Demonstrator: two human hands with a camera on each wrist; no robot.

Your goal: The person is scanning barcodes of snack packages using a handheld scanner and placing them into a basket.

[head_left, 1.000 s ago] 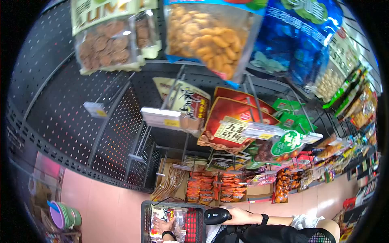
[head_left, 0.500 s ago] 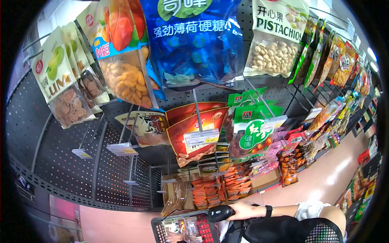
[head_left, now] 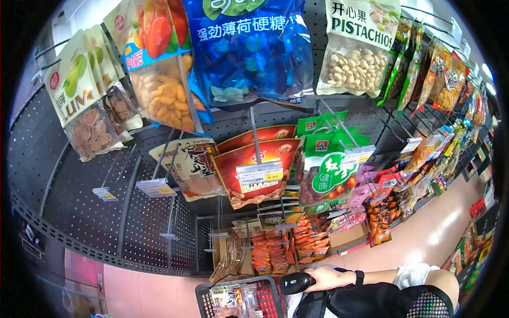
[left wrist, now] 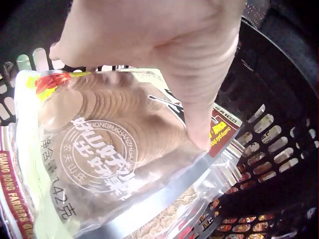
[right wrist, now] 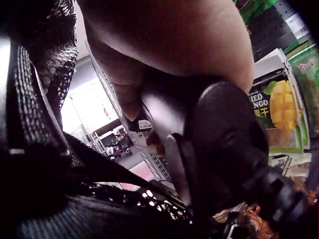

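Observation:
In the left wrist view my left hand (left wrist: 164,55) spans a clear snack bag (left wrist: 99,159) of stacked brown discs. Its thumb presses the bag's right edge; most fingers are hidden. The bag lies over other packets in a black shopping basket (left wrist: 274,94). At the bottom of the head view the basket (head_left: 275,299) shows again, the left hand mostly out of frame. My right hand (head_left: 326,278) grips a black rounded, handle-like object (head_left: 297,282) beside the basket. From the right wrist view, fingers wrap this dark object (right wrist: 184,114); its exact kind is unclear.
A black pegboard shelf (head_left: 143,212) carries hanging bags: blue mint candy (head_left: 249,47), pistachios (head_left: 352,69), a red bag (head_left: 260,196) and green date bags (head_left: 328,175). Hooks with price tags (head_left: 156,187) stick out. Cartons of orange packets (head_left: 270,254) sit low.
The head view has swung right and up, so pistachios came into view. The left hand, visible over the bag in the basket before, has mostly dropped out of it. The right hand keeps its grip.

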